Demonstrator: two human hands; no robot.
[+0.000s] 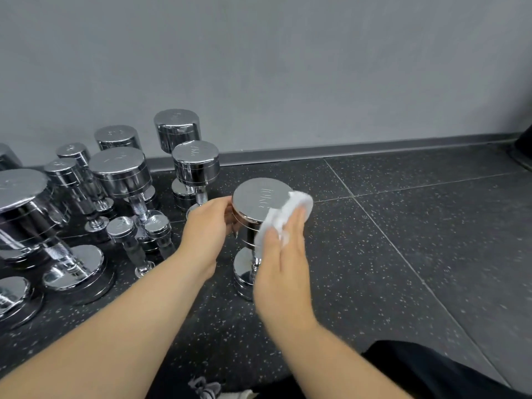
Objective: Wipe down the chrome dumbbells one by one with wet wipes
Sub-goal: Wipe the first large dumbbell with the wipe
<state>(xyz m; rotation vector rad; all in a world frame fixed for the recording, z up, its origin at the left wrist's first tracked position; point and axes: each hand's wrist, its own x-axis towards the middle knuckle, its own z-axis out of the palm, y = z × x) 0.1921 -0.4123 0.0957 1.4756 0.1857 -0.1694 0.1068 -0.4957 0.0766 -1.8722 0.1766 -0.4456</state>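
Chrome dumbbell with round polished heads (pixel 259 200) stands on end on the black speckled rubber floor (pixel 403 254), just right of the cluster of other chrome dumbbells (pixel 121 174). My left hand (pixel 205 226) grips its top head. My right hand (pixel 283 266), fingers straight, presses a white wet wipe (pixel 290 208) against that head's side. I judge this one half-wiped, with the handle and lower head left. Whether the others are done I cannot tell.

Upright chrome dumbbell (pixel 260 210) at frame centre on speckled dark floor (pixel 403 240), left hand (pixel 205 236) gripping its top head, right hand (pixel 283 266) pressing white wipe (pixel 288 217) against it, more dumbbells (pixel 121 174) standing at left, grey wall (pixel 259 67) above.
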